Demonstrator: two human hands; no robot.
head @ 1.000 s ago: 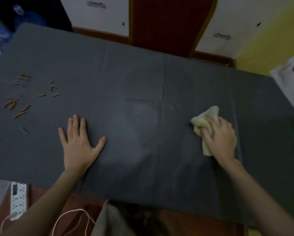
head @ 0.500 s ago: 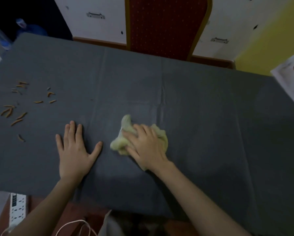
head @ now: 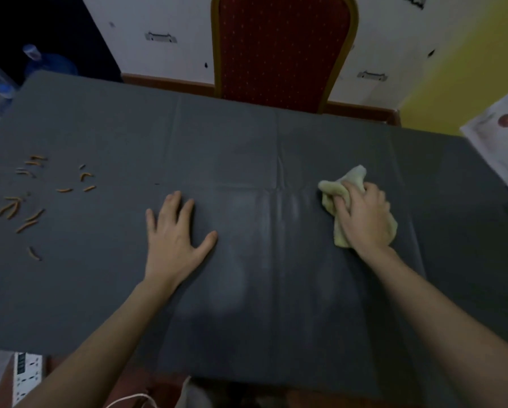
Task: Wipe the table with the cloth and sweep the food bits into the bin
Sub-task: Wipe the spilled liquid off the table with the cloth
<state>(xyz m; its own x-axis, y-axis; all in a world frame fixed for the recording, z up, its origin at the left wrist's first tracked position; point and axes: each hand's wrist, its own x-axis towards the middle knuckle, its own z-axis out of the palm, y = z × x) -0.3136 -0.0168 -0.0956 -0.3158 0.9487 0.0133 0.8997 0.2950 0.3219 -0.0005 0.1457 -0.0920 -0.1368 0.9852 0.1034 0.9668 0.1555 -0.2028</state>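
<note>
A dark grey cloth-covered table (head: 246, 148) fills the view. My right hand (head: 361, 219) presses a crumpled pale yellow cloth (head: 339, 184) onto the table right of centre, fingers curled over it. My left hand (head: 174, 237) lies flat on the table near the middle, fingers spread, holding nothing. Several orange-brown food bits (head: 26, 198) are scattered at the table's left side, well apart from both hands. Faint damp streaks show between the hands. No bin is in view.
A red chair (head: 282, 48) stands behind the far edge. A printed paper (head: 505, 142) lies off the right corner. A blue water bottle (head: 49, 63) is at the far left. A white power strip (head: 26, 375) with a cord lies on the floor near left.
My right hand slid the cloth from far right to the centre next to my left hand, then back to the right. The left hand stayed flat in place.
</note>
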